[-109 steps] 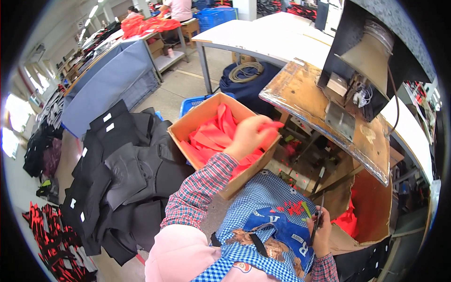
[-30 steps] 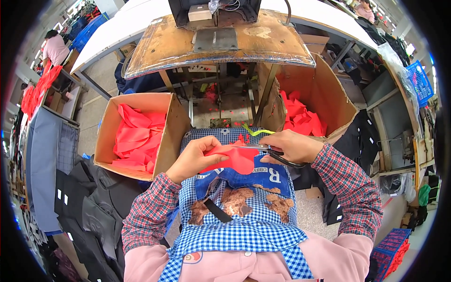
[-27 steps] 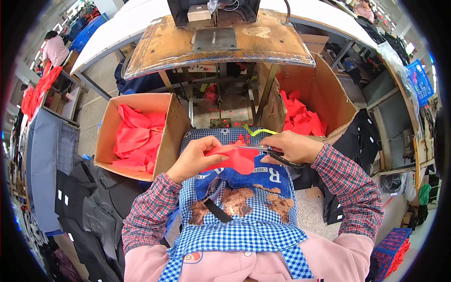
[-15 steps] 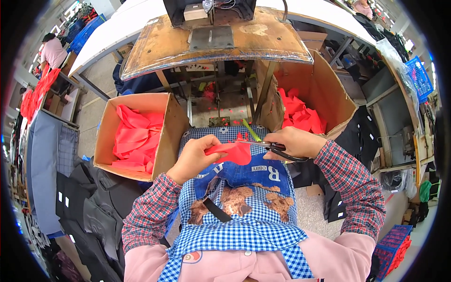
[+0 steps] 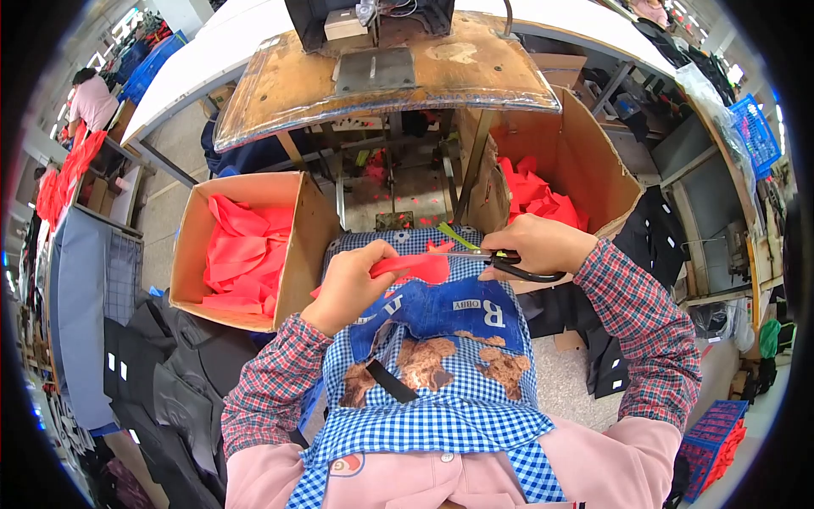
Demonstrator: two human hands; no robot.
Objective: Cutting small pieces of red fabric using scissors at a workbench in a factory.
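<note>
Over my lap, my left hand [image 5: 360, 282] pinches a small red fabric piece [image 5: 431, 268] between thumb and fingers. My right hand [image 5: 543, 243] is wrapped round the black handles of a pair of scissors [image 5: 527, 271]. Their metal blades lie along the far edge of the red piece, pointing toward my left hand. A small red scrap [image 5: 439, 246] sticks up at the blades. Beneath both hands is my blue checked apron [image 5: 432, 428] with a blue printed panel. How far apart the blades are is hard to make out.
Cardboard boxes stand left [image 5: 315, 246] and right [image 5: 585, 136], both holding red fabric pieces. Ahead is a worn wooden table [image 5: 466, 72] bearing a machine [image 5: 373, 21]. Dark garments [image 5: 161, 356] lie at the left. A person [image 5: 93, 100] is at the far left.
The scissors and my right hand have shifted slightly, the handles tilting a little. The red piece has turned in my left hand, and a red tip now shows below that hand.
</note>
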